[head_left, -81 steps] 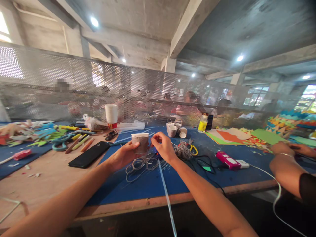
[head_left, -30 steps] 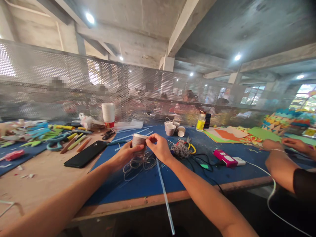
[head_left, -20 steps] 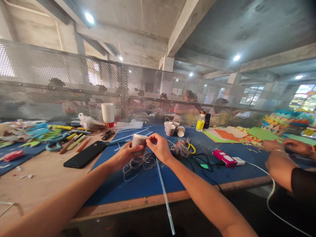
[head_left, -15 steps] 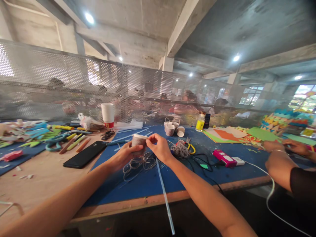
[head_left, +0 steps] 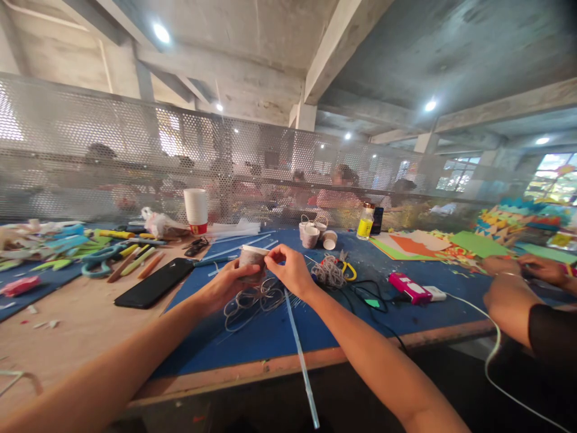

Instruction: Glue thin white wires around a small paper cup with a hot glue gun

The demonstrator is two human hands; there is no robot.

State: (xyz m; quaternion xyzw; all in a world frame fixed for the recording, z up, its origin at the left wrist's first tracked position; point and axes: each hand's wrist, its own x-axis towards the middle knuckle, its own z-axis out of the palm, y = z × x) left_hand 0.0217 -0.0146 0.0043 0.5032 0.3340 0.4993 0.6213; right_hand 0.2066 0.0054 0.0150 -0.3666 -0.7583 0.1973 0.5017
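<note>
A small grey cord-wrapped cup (head_left: 251,258) with a white rim is held up over the blue mat (head_left: 211,343). My left hand (head_left: 228,282) wraps round its left side and base. On the cup's right, near the rim, the thumb and fingers of my right hand (head_left: 288,267) are pinched together against it. Loose grey cord (head_left: 252,304) lies in loops below the cup. A clear glue stick (head_left: 300,361) sticks out over the table's front edge. Behind my right hand is a tangled bundle of grey cord (head_left: 330,272), beside yellow-handled scissors (head_left: 348,270).
Several small cups (head_left: 310,236) stand at the back, near a bottle (head_left: 365,222). Left are a phone (head_left: 154,282), stacked paper cups (head_left: 195,210) and tools. Right are a pink box (head_left: 410,288), cables, coloured paper (head_left: 417,243) and another person's hands (head_left: 511,291).
</note>
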